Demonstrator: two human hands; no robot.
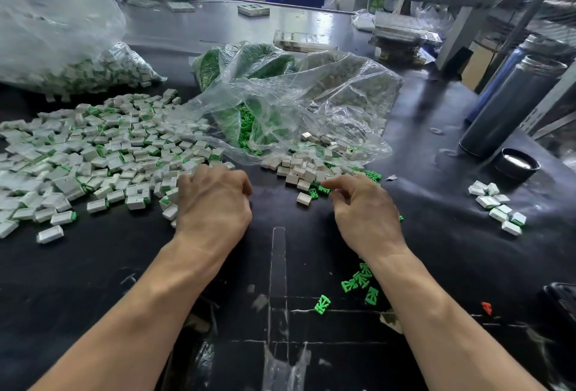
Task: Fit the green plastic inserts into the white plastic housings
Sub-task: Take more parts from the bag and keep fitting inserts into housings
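At far left a clear bag (62,57) holds fitted pieces, and in front of it a wide heap of white housings with green inserts (103,154) spreads over the black table (124,281). The left hand (213,200) rests palm down at the heap's near right edge, fingers curled under — what they grip cannot be told. Just right, loose white housings (299,171) spill from an open bag of green inserts (246,122). The right hand (364,206) reaches in, forefinger and thumb pinching a green insert (324,188). More green inserts (358,281) lie near the right forearm — a small cluster of fitted pieces (498,206) sits far right.
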